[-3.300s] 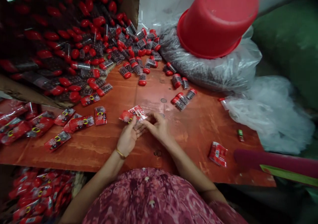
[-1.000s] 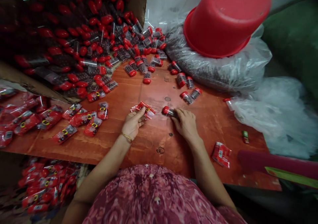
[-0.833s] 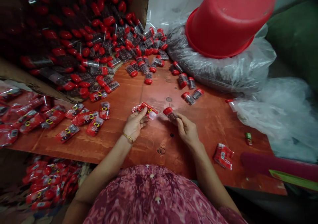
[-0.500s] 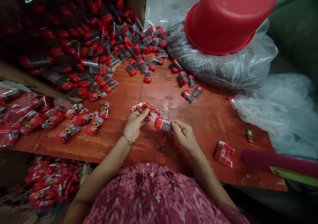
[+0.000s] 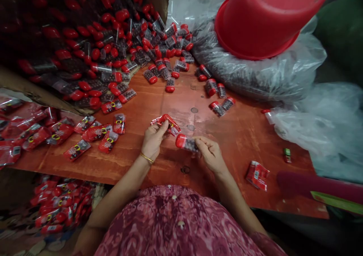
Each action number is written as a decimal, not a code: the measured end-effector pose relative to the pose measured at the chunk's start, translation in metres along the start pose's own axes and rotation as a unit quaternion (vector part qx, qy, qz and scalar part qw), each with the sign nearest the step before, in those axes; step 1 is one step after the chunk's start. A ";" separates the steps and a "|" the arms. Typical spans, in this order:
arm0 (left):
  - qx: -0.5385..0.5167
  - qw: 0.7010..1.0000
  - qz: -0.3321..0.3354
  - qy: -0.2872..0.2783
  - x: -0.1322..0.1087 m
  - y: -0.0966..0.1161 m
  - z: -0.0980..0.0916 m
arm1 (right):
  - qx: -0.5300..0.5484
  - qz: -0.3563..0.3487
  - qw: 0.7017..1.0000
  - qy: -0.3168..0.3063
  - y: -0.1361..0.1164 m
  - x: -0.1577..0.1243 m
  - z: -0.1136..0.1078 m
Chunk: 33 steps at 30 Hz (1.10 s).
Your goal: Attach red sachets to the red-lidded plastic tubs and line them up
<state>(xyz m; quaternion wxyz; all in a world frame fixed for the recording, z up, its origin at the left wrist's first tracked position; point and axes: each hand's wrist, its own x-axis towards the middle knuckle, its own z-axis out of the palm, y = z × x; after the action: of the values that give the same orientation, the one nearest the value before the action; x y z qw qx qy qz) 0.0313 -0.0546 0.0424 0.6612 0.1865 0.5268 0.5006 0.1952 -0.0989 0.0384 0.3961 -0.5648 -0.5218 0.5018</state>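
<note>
My left hand [image 5: 154,138] is closed on a red printed plastic wrapper [image 5: 169,123], pinched under the thumb over the middle of the table. Between the fingers of my right hand [image 5: 211,153] is a small clear bottle [image 5: 186,142] with a red cap and dark round pieces inside. It lies nearly level, its capped end pointing left toward the wrapper's lower end. Wrapper and bottle are close together; whether they touch I cannot tell. More red-capped bottles [image 5: 218,108] lie on the table beyond my hands.
A carton [image 5: 25,86] at the left spills many red-capped bottles. Wrapped bottles [image 5: 76,150] lie at the table's left, with more below its edge. A red tub [image 5: 261,25] stands upside down on a filled plastic bag [image 5: 249,78]. Flat red wrappers [image 5: 257,176] lie at the right.
The wrapper in my left hand has turned slightly and its open end has drawn a little away from the bottle's cap. The view has shifted slightly. Both hands keep their holds.
</note>
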 end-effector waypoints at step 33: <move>-0.070 0.994 -0.065 -0.046 -0.013 -0.013 0.010 | -0.055 -0.069 0.995 0.047 0.015 0.001 0.020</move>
<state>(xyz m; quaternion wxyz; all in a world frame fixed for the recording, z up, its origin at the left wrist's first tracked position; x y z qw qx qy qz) 0.0469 -0.0679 0.0429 0.7274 0.1282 0.4704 0.4829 0.1783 -0.1017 0.0196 0.4221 -0.5714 -0.5671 0.4167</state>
